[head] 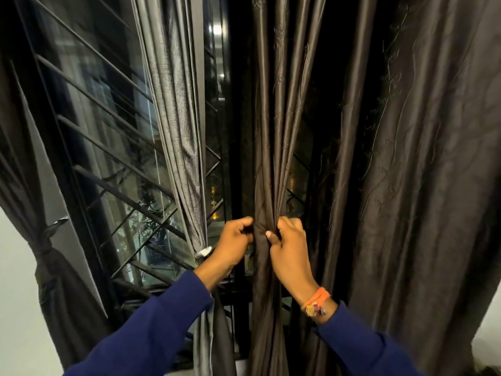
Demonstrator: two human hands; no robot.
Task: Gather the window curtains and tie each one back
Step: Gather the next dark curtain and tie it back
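A dark brown curtain panel [271, 147] hangs in the middle, gathered into a narrow bunch at hand height. My left hand [234, 244] grips the bunch from its left side and my right hand [288, 246] grips it from the right, thumb across the folds. To the right a wide brown curtain [423, 185] hangs loose. Left of my hands a grey curtain [176, 126] is cinched with a pale tie [204, 251]. At the far left another dark curtain [54, 280] is knotted back.
Behind the curtains is a window with a black metal grille [113, 147] of slanted bars, dark outside. A pale wall [19, 294] shows at the lower left and a strip of it at the lower right.
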